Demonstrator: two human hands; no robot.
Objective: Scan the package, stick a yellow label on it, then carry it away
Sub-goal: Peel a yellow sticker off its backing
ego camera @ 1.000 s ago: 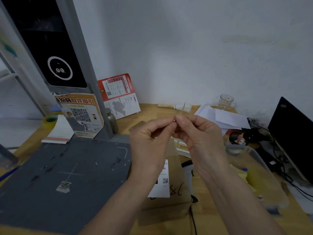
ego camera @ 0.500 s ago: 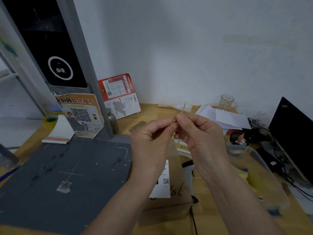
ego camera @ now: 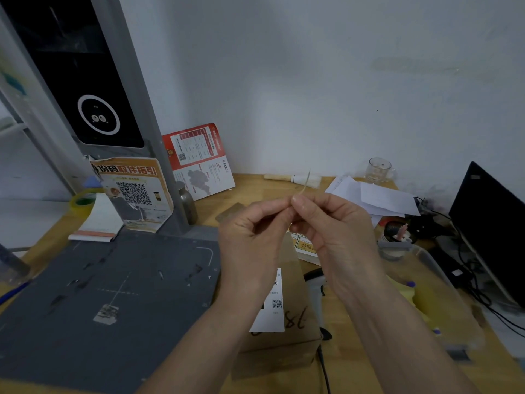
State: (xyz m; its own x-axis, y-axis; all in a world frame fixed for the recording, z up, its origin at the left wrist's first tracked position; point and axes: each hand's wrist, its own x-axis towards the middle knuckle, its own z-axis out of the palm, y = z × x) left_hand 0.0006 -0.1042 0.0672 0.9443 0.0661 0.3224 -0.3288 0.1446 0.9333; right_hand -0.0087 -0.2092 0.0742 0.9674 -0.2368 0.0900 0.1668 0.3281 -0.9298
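Above the cardboard package [ego camera: 279, 331] resting on the table [ego camera: 216, 194], the left hand [ego camera: 250, 237] and right hand [ego camera: 338, 231] pinch a thin strip [ego camera: 305, 182], probably the label seen edge-on, which may curl and stick to fingertips.

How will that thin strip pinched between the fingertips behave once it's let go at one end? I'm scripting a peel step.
The strip curves above both hands, so it is probably floppy. Seen edge-on it is very thin, likely light and easily creased.
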